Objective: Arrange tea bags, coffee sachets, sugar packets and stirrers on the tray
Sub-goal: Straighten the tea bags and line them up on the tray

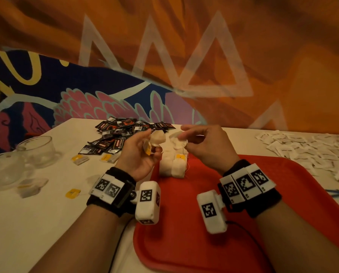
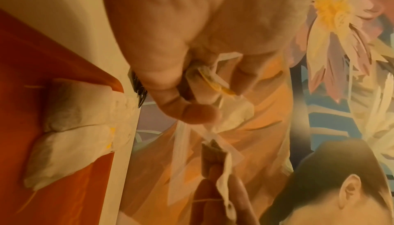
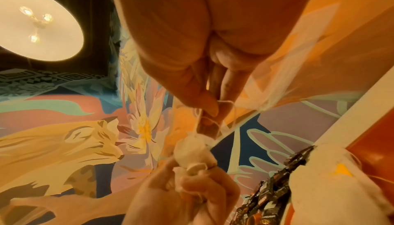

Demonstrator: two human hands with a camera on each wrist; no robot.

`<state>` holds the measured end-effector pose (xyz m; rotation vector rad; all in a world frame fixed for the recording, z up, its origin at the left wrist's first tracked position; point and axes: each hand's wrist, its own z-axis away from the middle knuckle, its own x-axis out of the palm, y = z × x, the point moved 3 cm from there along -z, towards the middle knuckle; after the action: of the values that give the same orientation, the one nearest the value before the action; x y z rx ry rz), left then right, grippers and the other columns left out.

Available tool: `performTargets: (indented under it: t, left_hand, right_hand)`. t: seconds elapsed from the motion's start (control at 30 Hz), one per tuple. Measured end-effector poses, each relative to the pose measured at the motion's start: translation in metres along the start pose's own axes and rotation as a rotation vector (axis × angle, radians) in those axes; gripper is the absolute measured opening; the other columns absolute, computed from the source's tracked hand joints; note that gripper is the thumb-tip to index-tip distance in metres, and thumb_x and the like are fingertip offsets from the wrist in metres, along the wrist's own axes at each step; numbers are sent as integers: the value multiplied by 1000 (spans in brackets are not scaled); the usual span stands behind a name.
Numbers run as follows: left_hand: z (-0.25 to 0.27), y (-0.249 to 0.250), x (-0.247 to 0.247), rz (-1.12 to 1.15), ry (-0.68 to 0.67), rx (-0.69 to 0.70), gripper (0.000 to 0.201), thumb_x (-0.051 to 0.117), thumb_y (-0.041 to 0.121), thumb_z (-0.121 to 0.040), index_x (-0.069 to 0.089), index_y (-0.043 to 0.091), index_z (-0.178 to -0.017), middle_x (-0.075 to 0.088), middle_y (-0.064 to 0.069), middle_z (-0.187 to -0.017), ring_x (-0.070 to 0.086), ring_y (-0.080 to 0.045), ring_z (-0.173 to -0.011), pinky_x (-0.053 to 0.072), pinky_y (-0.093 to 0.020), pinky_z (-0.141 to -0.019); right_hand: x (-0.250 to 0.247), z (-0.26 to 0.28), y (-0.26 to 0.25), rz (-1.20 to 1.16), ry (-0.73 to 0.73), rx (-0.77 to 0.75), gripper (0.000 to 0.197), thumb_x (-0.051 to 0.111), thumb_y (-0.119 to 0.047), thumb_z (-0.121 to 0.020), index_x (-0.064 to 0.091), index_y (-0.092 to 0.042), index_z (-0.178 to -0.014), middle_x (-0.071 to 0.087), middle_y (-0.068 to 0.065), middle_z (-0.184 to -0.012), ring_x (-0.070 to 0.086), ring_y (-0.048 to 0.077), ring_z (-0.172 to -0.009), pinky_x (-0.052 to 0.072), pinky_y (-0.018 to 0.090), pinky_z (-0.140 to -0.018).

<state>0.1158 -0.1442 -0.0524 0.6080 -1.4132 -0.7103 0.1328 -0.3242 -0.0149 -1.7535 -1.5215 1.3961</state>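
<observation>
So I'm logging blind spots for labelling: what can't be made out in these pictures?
- Stirrers: none recognisable in any view.
- Print on the white packets: too small in the head view.
- Tea bags on the red tray: count unclear, hands overlap them.
- Whether the left hand and right hand share one string: blurred in wrist views.

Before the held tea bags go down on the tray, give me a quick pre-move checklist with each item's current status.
1. Left hand grips tea bags: ok.
2. Right hand pinches a tea bag string: ok.
3. Strings untangled between hands: cannot tell.
4. Tray has bare space beside the tea bag row: ok.
5. Coffee sachets on the tray: not ok, on the table.
</observation>
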Motion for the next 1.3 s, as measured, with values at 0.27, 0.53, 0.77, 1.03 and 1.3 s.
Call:
performTargets:
  t: [0.27,0.53,0.77,1.03,1.3]
  left_hand:
    - [0,-8,0,-116,-21,40,25,64,-1,-78,46,10,-65,59,-6,-75,65,-18,-79,61,-26,-71]
    - [11,-8,11,-526,-109,186,28,64,14,-85,68,8,-111,64,3,-80,52,-5,-66,43,-16,-56]
    - [6,-5,6,-607,21,256,8,64,7,-92,70,3,-93,60,0,-70,49,-7,-60,37,-16,-48]
    - [1,4,-12,-564,130,170,4,68,5,-90,71,7,-90,61,2,-68,50,-4,-56,37,-15,-45]
    - [-2,4,-24,-520,161,60,7,66,6,-91,70,5,-97,61,-1,-72,46,-4,-54,35,-13,-44]
  right_hand:
    - [-1,-2,14,-30,77,35,12,77,-18,-82,73,-29,-79,74,-7,-86,70,10,-83,56,37,-84]
    - [6,1,12,-57,15,57,22,73,-8,-84,67,-29,-87,72,-5,-84,69,10,-79,59,35,-72]
    - [17,9,16,66,-55,95,10,76,-14,-83,70,-22,-84,74,0,-78,71,17,-76,60,38,-74]
    - [35,5,19,-2,-145,291,9,74,-16,-87,72,-15,-79,72,4,-70,71,15,-65,56,28,-61]
    - [52,1,14,-235,-120,504,12,66,-17,-90,65,-14,-102,63,7,-113,64,22,-96,56,34,-65]
